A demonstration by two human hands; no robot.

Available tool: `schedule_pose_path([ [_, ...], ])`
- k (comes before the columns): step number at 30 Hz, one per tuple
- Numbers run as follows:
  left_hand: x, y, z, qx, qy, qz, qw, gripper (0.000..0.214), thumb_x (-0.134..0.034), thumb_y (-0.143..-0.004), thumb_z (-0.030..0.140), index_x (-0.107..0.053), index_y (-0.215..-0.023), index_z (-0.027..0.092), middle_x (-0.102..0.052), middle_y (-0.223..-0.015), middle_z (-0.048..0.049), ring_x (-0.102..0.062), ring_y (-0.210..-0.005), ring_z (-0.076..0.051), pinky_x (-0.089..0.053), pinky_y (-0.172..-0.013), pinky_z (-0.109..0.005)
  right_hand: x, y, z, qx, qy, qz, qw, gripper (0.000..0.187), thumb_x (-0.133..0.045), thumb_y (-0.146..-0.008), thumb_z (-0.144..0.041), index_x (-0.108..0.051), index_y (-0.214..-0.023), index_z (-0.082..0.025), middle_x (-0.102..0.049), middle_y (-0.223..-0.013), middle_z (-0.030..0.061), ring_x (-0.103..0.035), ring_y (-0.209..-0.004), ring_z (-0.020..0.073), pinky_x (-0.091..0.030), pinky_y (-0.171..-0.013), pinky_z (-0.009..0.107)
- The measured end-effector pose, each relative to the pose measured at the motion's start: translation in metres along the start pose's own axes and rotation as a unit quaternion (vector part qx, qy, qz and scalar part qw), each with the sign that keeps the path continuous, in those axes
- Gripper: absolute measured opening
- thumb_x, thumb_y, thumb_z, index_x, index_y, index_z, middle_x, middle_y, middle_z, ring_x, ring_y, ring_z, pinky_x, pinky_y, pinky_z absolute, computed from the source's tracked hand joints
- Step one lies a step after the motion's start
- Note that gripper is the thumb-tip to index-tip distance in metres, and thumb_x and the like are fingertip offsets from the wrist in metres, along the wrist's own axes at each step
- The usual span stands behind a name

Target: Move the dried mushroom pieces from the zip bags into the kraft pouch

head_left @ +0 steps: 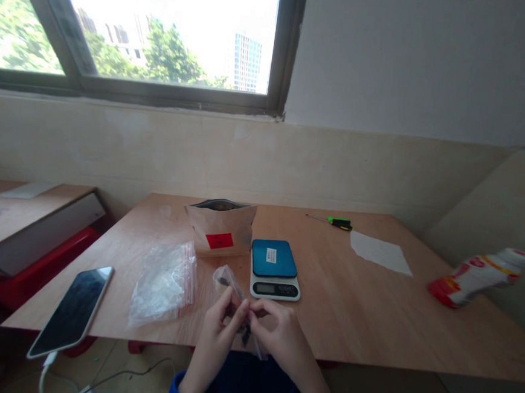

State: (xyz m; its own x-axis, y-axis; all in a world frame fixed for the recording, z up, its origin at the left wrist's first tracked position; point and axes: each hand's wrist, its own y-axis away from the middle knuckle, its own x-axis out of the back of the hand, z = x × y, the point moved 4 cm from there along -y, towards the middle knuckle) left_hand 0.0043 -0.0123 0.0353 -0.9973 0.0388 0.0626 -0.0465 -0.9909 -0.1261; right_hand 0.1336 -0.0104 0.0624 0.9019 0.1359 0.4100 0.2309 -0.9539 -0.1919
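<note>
My left hand (216, 332) and my right hand (281, 334) meet at the near table edge, both pinching a small clear zip bag (228, 281) with something dark in it. The bag's top sticks up above my fingers. Just beyond my hands sits a small kitchen scale (275, 267) with a blue top and a dark display. A brown paper pouch (221, 226) with a red label stands open behind it. A pile of clear zip bags (165, 283) with red strips lies to the left of my hands.
A phone (74, 309) on a white cable lies at the wooden table's (354, 300) left corner. A green-handled screwdriver (338, 223) and a white paper sheet (380, 252) lie at the back right. A white and red bottle (478, 277) lies at the right edge. A second table (25, 208) stands left.
</note>
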Motion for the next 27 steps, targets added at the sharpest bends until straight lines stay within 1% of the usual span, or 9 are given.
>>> schedule_pose_path([
  [5,-0.006,0.002,0.003,-0.009,-0.012,-0.008,1.000,0.024,-0.052,-0.089,0.041,-0.053,-0.079,0.020,-0.054,-0.071,0.0008,-0.051,-0.065,-0.013,-0.041,-0.062,-0.024,0.005,-0.001,0.009,0.015,0.030,0.083,0.996,0.018,-0.054,-0.085,-0.028,-0.064,-0.073,-0.020,-0.070,-0.070,0.0023,-0.068,-0.067,0.0170,-0.050,-0.065,0.025],
  [7,-0.007,0.004,0.005,-0.011,-0.023,-0.006,1.000,0.024,-0.050,-0.090,0.041,-0.052,-0.079,0.020,-0.053,-0.070,0.0010,-0.052,-0.064,-0.013,-0.040,-0.063,-0.024,0.018,0.001,0.021,0.004,0.016,0.172,0.985,0.018,-0.055,-0.085,-0.032,-0.061,-0.073,-0.020,-0.070,-0.069,0.0033,-0.067,-0.065,0.0176,-0.051,-0.062,0.025],
  [9,-0.004,0.006,0.006,-0.011,-0.040,-0.002,0.999,0.027,-0.050,-0.090,0.041,-0.050,-0.074,0.020,-0.052,-0.067,0.0016,-0.051,-0.062,-0.013,-0.039,-0.061,-0.024,0.040,0.007,0.035,-0.023,-0.016,0.300,0.953,0.021,-0.058,-0.083,-0.038,-0.060,-0.075,-0.019,-0.070,-0.070,0.0050,-0.068,-0.064,0.0185,-0.052,-0.060,0.026],
  [11,0.000,0.008,0.007,-0.012,-0.060,-0.005,0.998,0.031,-0.051,-0.089,0.041,-0.047,-0.067,0.020,-0.050,-0.064,0.0015,-0.050,-0.061,-0.013,-0.037,-0.060,-0.024,0.058,0.013,0.044,-0.038,-0.055,0.374,0.925,0.026,-0.061,-0.081,-0.044,-0.061,-0.078,-0.018,-0.072,-0.074,0.0075,-0.069,-0.067,0.0199,-0.054,-0.062,0.029],
  [15,0.004,0.009,0.007,-0.005,-0.064,-0.025,0.998,0.030,-0.057,-0.086,0.042,-0.050,-0.067,0.020,-0.052,-0.066,0.0006,-0.050,-0.064,-0.014,-0.037,-0.063,-0.025,0.069,0.013,0.040,-0.054,-0.130,0.331,0.933,0.035,-0.068,-0.074,-0.052,-0.064,-0.078,-0.017,-0.073,-0.074,0.0090,-0.070,-0.068,0.0218,-0.056,-0.062,0.031],
  [18,0.003,0.007,0.004,-0.019,-0.002,-0.042,0.999,0.028,-0.053,-0.088,0.044,-0.056,-0.075,0.020,-0.057,-0.075,-0.0020,-0.055,-0.075,-0.016,-0.042,-0.071,-0.026,0.062,0.011,0.029,-0.078,-0.189,0.312,0.928,0.036,-0.071,-0.071,-0.052,-0.065,-0.078,-0.017,-0.071,-0.067,0.0066,-0.065,-0.056,0.0182,-0.054,-0.053,0.028],
  [20,0.005,0.004,0.000,-0.031,0.047,-0.015,0.998,0.031,-0.047,-0.091,0.047,-0.060,-0.083,0.020,-0.061,-0.085,-0.0047,-0.058,-0.086,-0.019,-0.045,-0.078,-0.028,0.055,0.010,0.025,-0.090,-0.240,0.310,0.916,0.037,-0.072,-0.070,-0.052,-0.064,-0.080,-0.017,-0.070,-0.064,0.0047,-0.061,-0.049,0.0151,-0.052,-0.047,0.026],
  [23,0.008,-0.001,-0.014,-0.002,0.099,0.038,0.994,0.034,-0.053,-0.087,0.050,-0.060,-0.104,0.022,-0.063,-0.109,-0.0082,-0.059,-0.105,-0.022,-0.046,-0.090,-0.033,0.045,0.008,0.024,-0.111,-0.319,0.312,0.888,0.039,-0.075,-0.067,-0.051,-0.062,-0.082,-0.017,-0.068,-0.063,0.0022,-0.056,-0.045,0.0118,-0.049,-0.044,0.023],
  [27,0.003,0.001,-0.041,0.059,0.156,0.019,0.986,0.057,-0.063,-0.077,0.056,-0.058,-0.123,0.022,-0.060,-0.131,-0.0110,-0.051,-0.125,-0.028,-0.044,-0.101,-0.040,0.031,0.005,0.026,-0.155,-0.377,0.264,0.874,0.045,-0.076,-0.066,-0.052,-0.061,-0.090,-0.017,-0.066,-0.064,0.0006,-0.053,-0.042,0.0101,-0.045,-0.040,0.022],
])
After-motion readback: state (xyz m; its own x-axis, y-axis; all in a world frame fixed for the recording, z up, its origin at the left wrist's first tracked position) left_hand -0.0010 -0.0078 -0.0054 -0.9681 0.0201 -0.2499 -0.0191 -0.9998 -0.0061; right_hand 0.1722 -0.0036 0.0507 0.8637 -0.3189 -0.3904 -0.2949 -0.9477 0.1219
